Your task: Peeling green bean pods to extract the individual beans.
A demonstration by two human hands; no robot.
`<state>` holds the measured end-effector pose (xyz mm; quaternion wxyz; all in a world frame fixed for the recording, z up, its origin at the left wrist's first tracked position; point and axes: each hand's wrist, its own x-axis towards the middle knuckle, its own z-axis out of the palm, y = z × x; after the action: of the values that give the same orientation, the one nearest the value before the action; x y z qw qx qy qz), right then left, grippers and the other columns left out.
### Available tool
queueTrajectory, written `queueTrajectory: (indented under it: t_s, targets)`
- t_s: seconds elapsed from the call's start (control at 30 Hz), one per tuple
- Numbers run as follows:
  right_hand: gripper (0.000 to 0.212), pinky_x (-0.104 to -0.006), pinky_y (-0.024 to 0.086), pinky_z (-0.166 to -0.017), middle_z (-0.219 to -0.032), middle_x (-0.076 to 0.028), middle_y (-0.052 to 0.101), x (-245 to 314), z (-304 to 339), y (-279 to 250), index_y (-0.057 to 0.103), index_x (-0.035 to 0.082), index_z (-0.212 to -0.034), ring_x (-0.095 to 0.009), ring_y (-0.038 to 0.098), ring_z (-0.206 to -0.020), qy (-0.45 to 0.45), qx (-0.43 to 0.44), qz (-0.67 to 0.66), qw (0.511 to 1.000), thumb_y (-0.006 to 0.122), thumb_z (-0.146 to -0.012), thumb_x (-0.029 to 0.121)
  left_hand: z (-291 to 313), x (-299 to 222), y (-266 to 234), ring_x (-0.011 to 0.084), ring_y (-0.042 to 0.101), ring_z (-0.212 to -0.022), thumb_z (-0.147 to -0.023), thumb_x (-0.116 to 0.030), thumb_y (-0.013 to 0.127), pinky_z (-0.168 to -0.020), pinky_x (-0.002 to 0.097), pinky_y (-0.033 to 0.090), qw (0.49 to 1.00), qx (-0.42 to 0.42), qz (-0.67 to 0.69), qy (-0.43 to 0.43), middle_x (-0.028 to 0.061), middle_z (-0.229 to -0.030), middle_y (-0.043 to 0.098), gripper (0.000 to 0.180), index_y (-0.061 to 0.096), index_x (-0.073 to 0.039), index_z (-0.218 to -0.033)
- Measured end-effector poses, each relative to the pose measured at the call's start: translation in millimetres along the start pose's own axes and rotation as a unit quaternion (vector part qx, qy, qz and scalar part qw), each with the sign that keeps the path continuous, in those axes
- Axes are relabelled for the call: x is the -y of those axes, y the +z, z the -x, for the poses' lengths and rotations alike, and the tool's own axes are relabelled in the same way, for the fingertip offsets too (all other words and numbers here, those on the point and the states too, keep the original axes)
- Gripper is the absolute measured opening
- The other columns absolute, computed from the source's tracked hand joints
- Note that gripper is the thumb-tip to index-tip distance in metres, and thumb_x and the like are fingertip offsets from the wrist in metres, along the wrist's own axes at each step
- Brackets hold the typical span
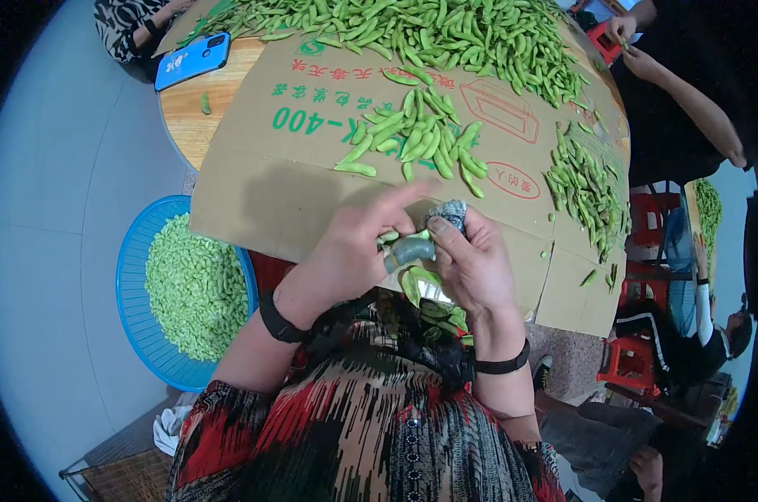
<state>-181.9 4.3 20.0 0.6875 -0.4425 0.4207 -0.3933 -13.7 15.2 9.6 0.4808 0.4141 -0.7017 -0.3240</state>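
Observation:
My left hand (345, 251) and my right hand (486, 263) meet above the near edge of the cardboard. My left index finger points out while its other fingers curl round a bit of green pod; a grey-green cover (414, 249) sits on the thumb. My right hand is closed, thumb against fingers, on an edamame pod (421, 236) between the hands. A dark patterned finger cover (448, 212) shows at its fingertip. Just below hang more green pods (412, 286), some lying over my lap. A small heap of pods (412, 138) lies ahead on the cardboard (287, 180).
A blue basket (126, 280) of shelled beans (193, 289) stands at my left. The big pod pile (446, 38) covers the far side, with another heap (584, 188) at right. A blue phone (192, 62) lies far left. Other people's hands (634, 50) work across the table.

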Motion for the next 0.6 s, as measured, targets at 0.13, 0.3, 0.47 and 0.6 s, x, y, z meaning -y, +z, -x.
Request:
queueTrajectory:
  t_s: [0.13,0.3,0.47,0.6]
  targets:
    - [0.01,-0.0157,0.024,-0.034,-0.055,0.005,0.039,-6.0,3.0,-0.8,0.055,0.002,-0.096,-0.002,0.032,-0.041,0.111,0.064,-0.241,0.962,0.05,-0.091,0.009,0.7,1.3,-7.8,0.0227,0.06,-0.063,-0.067,0.0,0.068,-0.057,0.0289,0.047,0.993,0.053,-0.046,0.096,0.0072,-0.07,0.06,0.03,0.068,-0.008,-0.096]
    - [0.009,-0.0159,0.023,-0.035,-0.058,0.005,0.04,-10.5,4.5,6.8,0.054,0.003,-0.093,-0.002,0.029,-0.041,0.106,0.046,-0.374,0.92,0.05,-0.091,0.012,2.3,3.8,0.0,0.0283,0.059,-0.066,-0.07,0.003,0.06,-0.062,0.0315,0.048,0.996,-0.03,0.024,0.078,0.0107,-0.078,0.062,0.027,0.058,-0.004,-0.096]
    - [0.01,-0.0176,0.022,-0.039,-0.057,0.006,0.04,-4.3,2.9,21.3,0.055,0.004,-0.094,-0.002,0.03,-0.044,0.028,-0.021,-0.149,0.988,0.051,-0.092,0.014,7.1,15.5,4.7,0.0086,0.05,-0.064,-0.079,0.004,0.053,-0.063,0.0198,0.042,0.987,-0.012,0.139,-0.082,-0.0027,-0.078,0.052,0.027,0.05,-0.005,-0.104]
    - [0.012,-0.018,0.023,-0.04,-0.058,0.006,0.045,5.8,3.9,2.5,0.058,0.003,-0.095,-0.001,0.034,-0.046,0.007,0.08,-0.08,0.994,0.052,-0.091,0.012,5.2,12.1,-21.1,0.0056,0.046,-0.063,-0.083,0.002,0.05,-0.054,0.0196,0.037,0.85,0.064,0.443,-0.277,0.0004,-0.081,0.056,0.016,0.054,-0.005,-0.097]
